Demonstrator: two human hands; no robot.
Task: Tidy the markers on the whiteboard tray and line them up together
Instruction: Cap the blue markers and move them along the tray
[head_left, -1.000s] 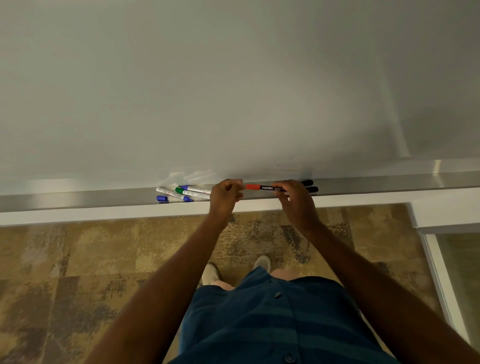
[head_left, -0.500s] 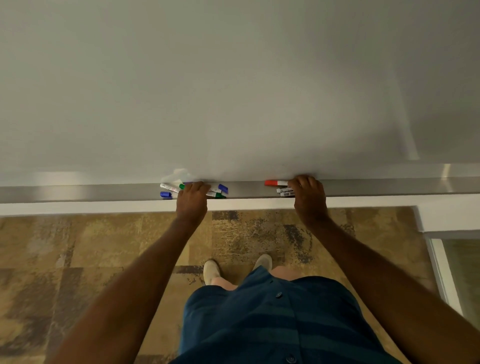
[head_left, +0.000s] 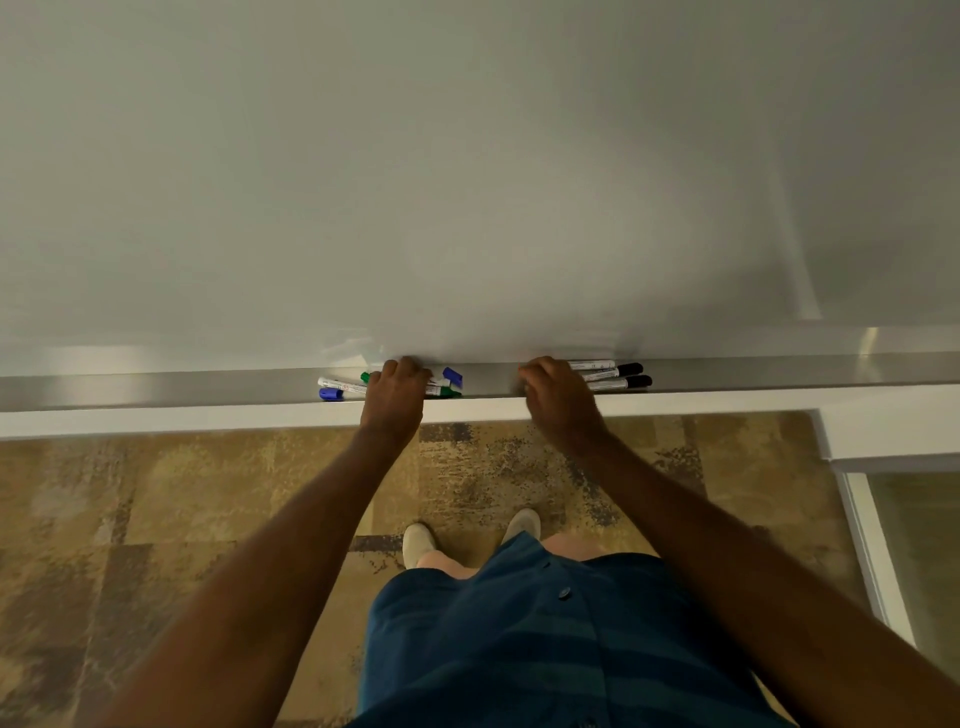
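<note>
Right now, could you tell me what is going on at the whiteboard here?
A person is sorting markers on the whiteboard tray with both bare hands. The left hand rests on a loose bunch of blue- and green-capped markers lying at mixed angles. The right hand is on the black-capped markers, which lie roughly parallel. The two groups are apart, not yet lined up together.

An office or meeting room, by the look of it: a wide wall-mounted whiteboard (head_left: 467, 182) with a metal marker tray (head_left: 156, 387), patchwork commercial carpet tiles (head_left: 156, 493), and a glass partition (head_left: 919, 545) at four o'clock.
</note>
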